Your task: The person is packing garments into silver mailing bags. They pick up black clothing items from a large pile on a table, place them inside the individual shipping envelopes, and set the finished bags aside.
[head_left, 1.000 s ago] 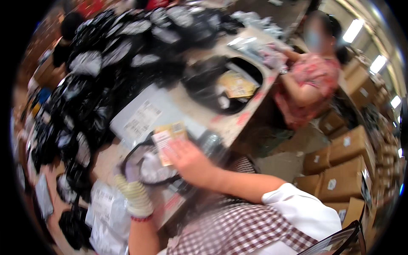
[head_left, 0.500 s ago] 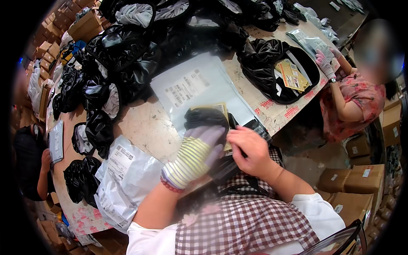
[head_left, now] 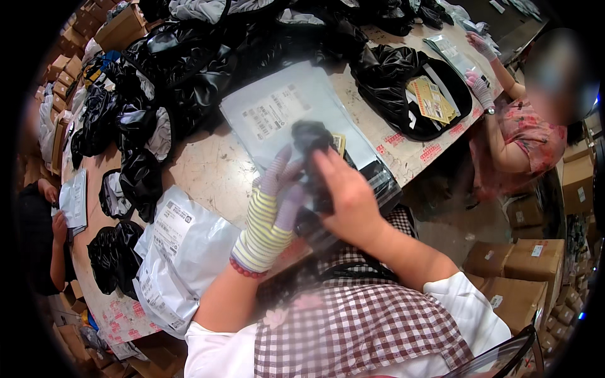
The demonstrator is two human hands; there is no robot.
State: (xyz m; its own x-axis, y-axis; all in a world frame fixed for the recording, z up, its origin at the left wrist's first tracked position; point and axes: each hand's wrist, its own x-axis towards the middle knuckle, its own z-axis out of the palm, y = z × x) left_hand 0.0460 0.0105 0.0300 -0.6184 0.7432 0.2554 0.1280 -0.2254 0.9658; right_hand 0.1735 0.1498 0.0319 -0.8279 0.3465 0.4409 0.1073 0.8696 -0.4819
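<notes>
My gloved left hand [head_left: 266, 211], in a yellow-striped knit glove, is closed against the left side of a black fabric bundle [head_left: 311, 135], its fingers pointing up. From the other side my bare right hand [head_left: 353, 203] presses its fingers onto the same bundle, blurred by motion. Its lower part is hidden between my hands. The bundle is held above a stack of pale grey mailing bags [head_left: 238, 113] with printed labels. A yellow card [head_left: 339, 141] shows just behind my right fingers. Dark plastic packaging [head_left: 380, 183] lies at the table's edge beside my right hand.
Shiny black fabric pieces [head_left: 189, 69] are heaped along the far and left table. A filled grey mailing bag [head_left: 183, 230] lies near my left forearm. A black cover [head_left: 409, 94] holds yellow cards. People work at right and left; cartons [head_left: 534, 264] stand at right.
Both hands have moved up slightly with the black bundle, which is now more bunched. My right fingers have come over onto it. The right-hand co-worker has lifted one hand away from the grey packages.
</notes>
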